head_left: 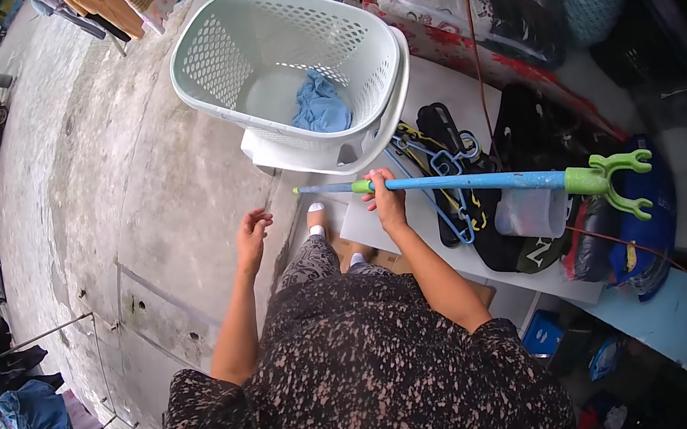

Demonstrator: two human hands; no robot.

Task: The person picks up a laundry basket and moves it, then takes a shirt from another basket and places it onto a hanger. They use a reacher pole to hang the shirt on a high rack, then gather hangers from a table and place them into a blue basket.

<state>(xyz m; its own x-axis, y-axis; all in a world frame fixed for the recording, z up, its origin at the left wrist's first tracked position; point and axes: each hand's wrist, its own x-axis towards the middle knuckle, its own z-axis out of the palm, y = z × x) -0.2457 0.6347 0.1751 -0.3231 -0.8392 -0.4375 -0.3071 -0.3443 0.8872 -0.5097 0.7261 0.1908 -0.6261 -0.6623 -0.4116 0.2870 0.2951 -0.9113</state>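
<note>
My right hand [387,199] is wrapped round a blue clothes pole [479,180], near its thin left end. The pole lies level across the view, its green two-pronged fork pointing right over the white tabletop. To the left, my left hand [254,238] hangs in the air with loosely bent fingers apart, holding nothing. Beyond both hands a pale laundry basket [215,114] with perforated walls stands in a white tub [309,156]. A crumpled blue cloth [319,104] lies in the basket. Blue and yellow hangers [446,161] lie just beyond the pole, partly under it.
A white table [363,225] on the right carries dark bags and a clear plastic container [529,213]. A thin upright rod [472,38] stands behind. Clothes hang on racks at the upper left and on a drying rack [102,371] at lower left. Concrete floor [125,157] spreads left.
</note>
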